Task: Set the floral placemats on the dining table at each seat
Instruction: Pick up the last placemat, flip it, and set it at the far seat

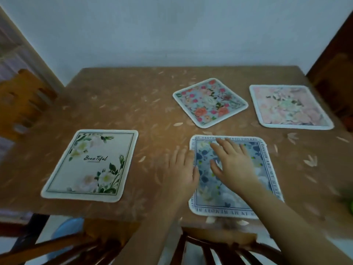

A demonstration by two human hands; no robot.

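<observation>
Several floral placemats lie flat on the brown dining table (118,104). A white mat with the word "Beautiful" (91,165) sits at the near left. A blue mat with a text border (265,169) lies at the near right. My right hand (233,163) rests flat on the blue mat with its fingers spread. My left hand (181,169) lies flat at that mat's left edge, partly on the table. A red-flowered mat (210,102) sits turned at an angle in the middle back. A pale pink mat (290,107) lies at the far right.
Wooden chair backs stand at the near edge (219,243), at the left side (23,100) and at the far right (334,77). A white wall runs behind the table. Something green (349,203) shows at the right edge.
</observation>
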